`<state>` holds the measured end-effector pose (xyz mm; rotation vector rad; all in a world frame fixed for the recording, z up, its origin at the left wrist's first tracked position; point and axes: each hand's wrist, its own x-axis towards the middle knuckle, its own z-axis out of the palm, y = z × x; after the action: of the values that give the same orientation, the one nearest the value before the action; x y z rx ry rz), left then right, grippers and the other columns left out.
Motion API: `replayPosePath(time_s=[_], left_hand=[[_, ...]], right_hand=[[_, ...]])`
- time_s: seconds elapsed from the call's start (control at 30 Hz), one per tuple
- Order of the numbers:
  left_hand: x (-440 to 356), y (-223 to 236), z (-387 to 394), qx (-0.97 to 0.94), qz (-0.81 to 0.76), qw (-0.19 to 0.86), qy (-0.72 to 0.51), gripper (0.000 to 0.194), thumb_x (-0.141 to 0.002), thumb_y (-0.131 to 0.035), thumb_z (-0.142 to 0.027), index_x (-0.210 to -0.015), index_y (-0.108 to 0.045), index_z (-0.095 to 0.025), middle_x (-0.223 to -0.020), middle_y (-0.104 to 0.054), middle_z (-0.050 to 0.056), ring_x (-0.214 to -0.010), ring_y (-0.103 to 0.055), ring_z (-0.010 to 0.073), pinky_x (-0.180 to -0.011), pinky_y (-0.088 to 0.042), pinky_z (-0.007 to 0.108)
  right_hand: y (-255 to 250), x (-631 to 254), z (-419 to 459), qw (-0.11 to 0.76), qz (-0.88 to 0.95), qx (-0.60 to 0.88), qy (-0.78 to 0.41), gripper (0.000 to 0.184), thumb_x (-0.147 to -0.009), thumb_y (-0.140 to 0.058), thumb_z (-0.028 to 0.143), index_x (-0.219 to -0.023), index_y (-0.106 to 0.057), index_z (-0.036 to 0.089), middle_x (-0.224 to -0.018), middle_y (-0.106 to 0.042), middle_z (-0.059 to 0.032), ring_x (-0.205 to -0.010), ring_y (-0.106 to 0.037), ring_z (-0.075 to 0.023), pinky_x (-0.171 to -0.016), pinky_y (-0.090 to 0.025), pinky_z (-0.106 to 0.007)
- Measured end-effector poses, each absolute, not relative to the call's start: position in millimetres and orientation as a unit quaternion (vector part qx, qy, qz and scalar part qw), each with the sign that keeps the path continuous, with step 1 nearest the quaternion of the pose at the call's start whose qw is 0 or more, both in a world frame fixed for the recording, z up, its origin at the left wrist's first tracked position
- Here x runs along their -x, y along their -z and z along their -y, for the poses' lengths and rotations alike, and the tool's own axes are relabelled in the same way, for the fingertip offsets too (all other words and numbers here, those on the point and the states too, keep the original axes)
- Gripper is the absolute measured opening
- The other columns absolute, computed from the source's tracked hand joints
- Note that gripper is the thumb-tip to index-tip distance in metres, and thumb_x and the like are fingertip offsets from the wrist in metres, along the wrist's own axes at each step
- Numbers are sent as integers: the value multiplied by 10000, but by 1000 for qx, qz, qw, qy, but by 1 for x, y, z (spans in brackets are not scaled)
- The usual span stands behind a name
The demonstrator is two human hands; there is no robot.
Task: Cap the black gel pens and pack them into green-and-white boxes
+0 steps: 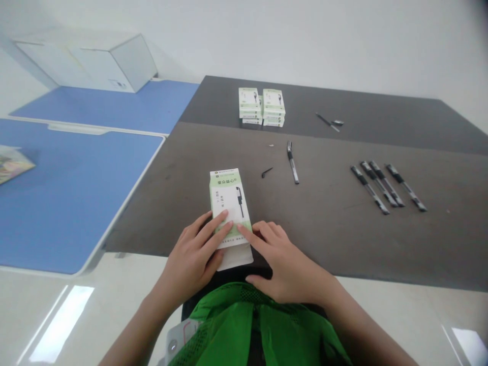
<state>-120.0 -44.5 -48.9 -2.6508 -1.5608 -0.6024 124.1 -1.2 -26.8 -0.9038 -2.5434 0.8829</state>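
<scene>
A white and green pen box (229,190) lies flat near the front edge of the dark table, its end flap (237,256) sticking out toward me. My left hand (198,249) holds the box from the left, fingers across its top and thumb beside the flap. From the right, my right hand (280,259) touches the box's near corner with a stretched index finger, the thumb spread apart. Just past the box lie a small black pen cap or clip (267,172) and a black gel pen (293,162).
Several black gel pens (387,185) lie on the table's right side. Stacked pen boxes (250,104) stand at the back, with pen parts (328,122) to their right. Blue-topped tables (76,178) adjoin on the left, one bearing a large white carton (87,61).
</scene>
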Motion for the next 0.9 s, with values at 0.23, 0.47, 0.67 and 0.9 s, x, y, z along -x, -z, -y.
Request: replayPosePath(time_s=[0.23, 0.47, 0.67, 0.9], left_hand=[[126, 43, 48, 834, 508, -92, 196, 614, -1015, -446, -145, -1602, -336, -288, -1647, -441, 88, -1441, -399, 371, -1101, -438, 621], [129, 38, 47, 841, 500, -112, 171, 696, -1003, -560, -398, -1629, -279, -280, -1683, -378, 94, -1453, -365, 407, -1128, -395, 634], [121, 37, 50, 843, 511, -80, 147, 745, -949, -645, -395, -1609, -339, -238, -1655, -411, 138, -1434, -388, 426, -1110, -421, 622], [126, 1, 33, 880, 465, -57, 78, 623, -862, -723, -291, -1456, -562, -193, -1381, -663, 164, -1133, -604, 368, -947, -507, 564]], right_hand=[[44, -106, 9, 249, 849, 381, -269, 417, -966, -636, 204, -1368, -647, 95, -1073, -632, -140, -963, -559, -275, -873, -506, -458], [46, -102, 8, 259, 842, 409, -237, 390, -1001, -536, 167, -1374, -649, 142, -979, -624, -106, -879, -539, -255, -794, -484, -417], [46, -101, 12, 241, 852, 415, -209, 399, -1032, -478, 188, -1401, -628, 153, -990, -616, -122, -883, -530, -264, -785, -480, -435], [45, -109, 5, 232, 861, 385, -239, 411, -1036, -498, 203, -1433, -597, 235, -1229, -617, -152, -1065, -562, -305, -912, -505, -508]])
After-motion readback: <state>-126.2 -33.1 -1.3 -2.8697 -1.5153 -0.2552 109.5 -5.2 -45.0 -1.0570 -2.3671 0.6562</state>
